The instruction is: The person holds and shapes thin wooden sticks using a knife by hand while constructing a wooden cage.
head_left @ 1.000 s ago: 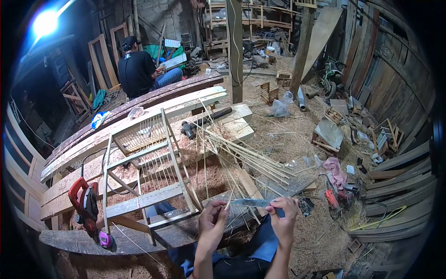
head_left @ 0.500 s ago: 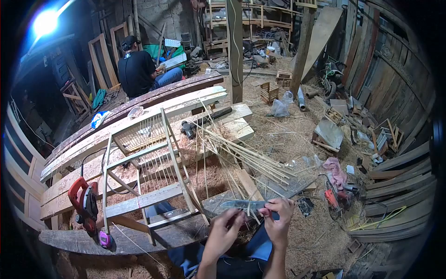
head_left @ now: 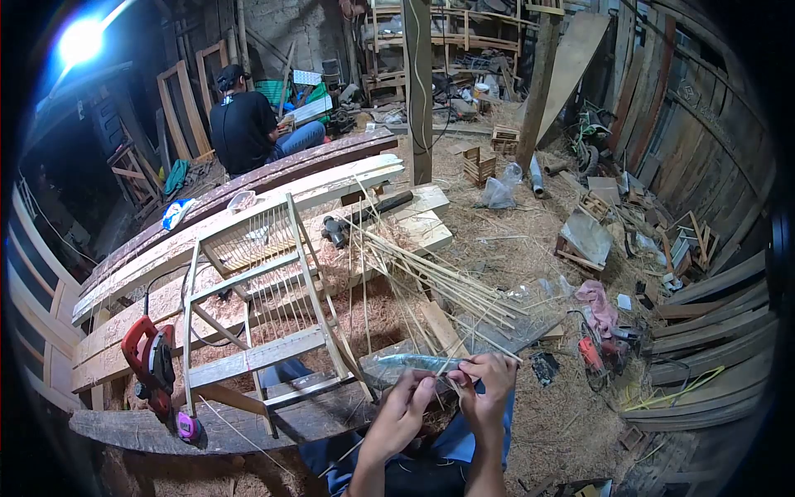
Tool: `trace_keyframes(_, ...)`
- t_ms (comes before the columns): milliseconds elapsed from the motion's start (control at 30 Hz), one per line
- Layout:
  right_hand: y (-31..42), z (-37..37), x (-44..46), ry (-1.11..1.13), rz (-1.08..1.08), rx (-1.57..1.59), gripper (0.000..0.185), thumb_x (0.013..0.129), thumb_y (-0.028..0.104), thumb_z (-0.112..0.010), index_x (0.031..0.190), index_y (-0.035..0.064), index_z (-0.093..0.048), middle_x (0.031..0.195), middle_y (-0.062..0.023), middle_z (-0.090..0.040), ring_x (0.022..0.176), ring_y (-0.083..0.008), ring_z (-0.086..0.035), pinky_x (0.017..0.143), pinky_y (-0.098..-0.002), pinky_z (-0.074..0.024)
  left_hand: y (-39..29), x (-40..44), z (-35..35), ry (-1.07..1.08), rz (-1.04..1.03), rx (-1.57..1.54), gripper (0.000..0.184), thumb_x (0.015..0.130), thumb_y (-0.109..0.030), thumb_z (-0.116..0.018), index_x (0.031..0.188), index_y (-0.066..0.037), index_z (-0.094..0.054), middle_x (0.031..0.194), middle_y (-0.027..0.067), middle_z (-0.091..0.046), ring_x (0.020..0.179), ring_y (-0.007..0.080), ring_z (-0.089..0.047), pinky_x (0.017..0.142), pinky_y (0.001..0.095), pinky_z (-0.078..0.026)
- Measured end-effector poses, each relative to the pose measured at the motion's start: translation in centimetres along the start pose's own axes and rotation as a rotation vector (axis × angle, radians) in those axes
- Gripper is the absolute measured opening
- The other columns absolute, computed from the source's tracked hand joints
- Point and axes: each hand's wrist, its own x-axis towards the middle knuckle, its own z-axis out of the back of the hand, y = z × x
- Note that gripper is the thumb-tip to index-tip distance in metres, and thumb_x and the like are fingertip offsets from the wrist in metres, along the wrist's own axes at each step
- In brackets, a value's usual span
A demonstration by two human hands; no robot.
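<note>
My right hand [head_left: 484,389] is closed on a knife, its broad shiny blade [head_left: 407,361] pointing left. Pinched in my left hand [head_left: 402,421] is a thin wooden stick, its lower end [head_left: 341,459] slanting down over my lap. The stick's upper part meets the blade between my hands. Just beyond them lies a loose bundle of thin sticks [head_left: 451,282]. To the left stands a small wooden frame [head_left: 257,358] with a row of thin rods set across it.
A red power planer [head_left: 151,364] and a pink tape measure [head_left: 188,427] sit at the bench's left. A hammer [head_left: 335,230] rests on the planks. Another person [head_left: 244,124] sits at the back left. A red power tool [head_left: 592,354] lies right on the shavings-covered floor.
Both hands have shifted slightly, the right one moving left toward the other. The knife blade has tilted and catches more light. The stick's lower end now shows below my left hand.
</note>
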Motion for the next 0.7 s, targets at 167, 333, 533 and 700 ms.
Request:
trace_keyframes(167,0.2,-0.5,0.1,-0.006,0.042,-0.029,0.021,0.076,0.017,-0.08,0.091,0.0151,-0.065,0.083,-0.0013,-0.064,0.078,-0.0214,-0.06,0.077,-0.0383,-0.0373,1.1,0.5,-0.3,-0.046,0.035,-0.075,0.035,0.104,-0.03,-0.053,0.101,0.002,-0.067,0.093,0.0041,-0.067,0.086,0.0112,-0.057,0.082,0.0271,-0.047)
trace_keyframes(333,0.5,-0.8,0.1,0.017,0.049,-0.045,0.019,0.078,0.02,-0.08,0.091,0.0161,-0.067,0.085,-0.0005,-0.064,0.078,-0.0211,-0.06,0.077,-0.0375,-0.0373,1.6,0.7,-0.9,-0.147,0.072,-0.074,0.03,0.097,-0.027,-0.065,0.1,0.001,-0.073,0.074,0.0,-0.066,0.067,0.003,-0.052,0.061,0.0222,-0.042)
trace_keyframes(533,0.8,-0.6,0.3,0.058,0.047,-0.056,0.02,0.08,0.023,-0.079,0.093,0.0145,-0.067,0.085,-0.0014,-0.063,0.08,-0.0219,-0.06,0.079,-0.038,-0.0378,1.9,0.7,-0.7,-0.185,0.083,-0.011,0.026,0.095,-0.023,-0.067,0.097,0.002,-0.073,0.072,-0.002,-0.066,0.064,0.0014,-0.051,0.058,0.0215,-0.042)
trace_keyframes(700,1.3,-0.6,0.6,0.132,-0.003,-0.025,0.019,0.081,0.023,-0.077,0.094,0.0123,-0.067,0.086,-0.0023,-0.063,0.083,-0.0222,-0.059,0.08,-0.0391,-0.038,2.2,0.9,-0.4,-0.218,0.105,-0.055,0.026,0.095,-0.023,-0.067,0.097,0.003,-0.073,0.073,-0.002,-0.066,0.065,0.0025,-0.053,0.059,0.0219,-0.043)
